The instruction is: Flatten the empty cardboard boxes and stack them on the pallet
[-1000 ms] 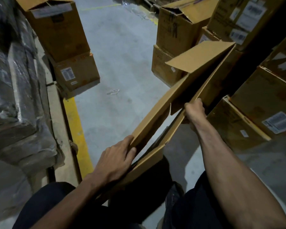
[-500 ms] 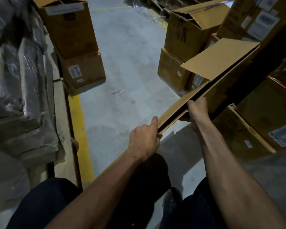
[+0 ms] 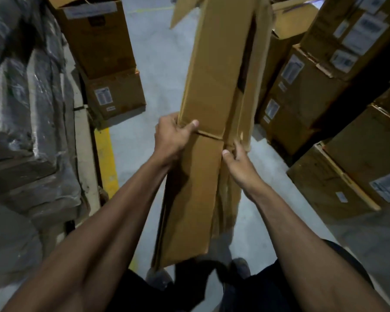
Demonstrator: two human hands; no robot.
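Observation:
A flattened brown cardboard box (image 3: 212,86) stands almost upright in front of me, running from near my feet to the top of the view. My left hand (image 3: 171,136) grips its left edge at mid height, thumb across the front face. My right hand (image 3: 236,161) holds the right edge just below, fingers curled behind the folded flaps. The box's top flaps hang loose at the upper edge of the view. No pallet can be made out for certain.
Stacked labelled cardboard boxes (image 3: 320,91) line the right side. Two more boxes (image 3: 104,64) are stacked at the upper left. Plastic-wrapped goods (image 3: 25,109) fill the left, beside a yellow floor line (image 3: 106,158). Grey concrete floor (image 3: 164,64) runs between them.
The collapsed box has swung from a low slant toward the right into a near-upright position in front of me. Both hands have moved along it and now hold its two side edges.

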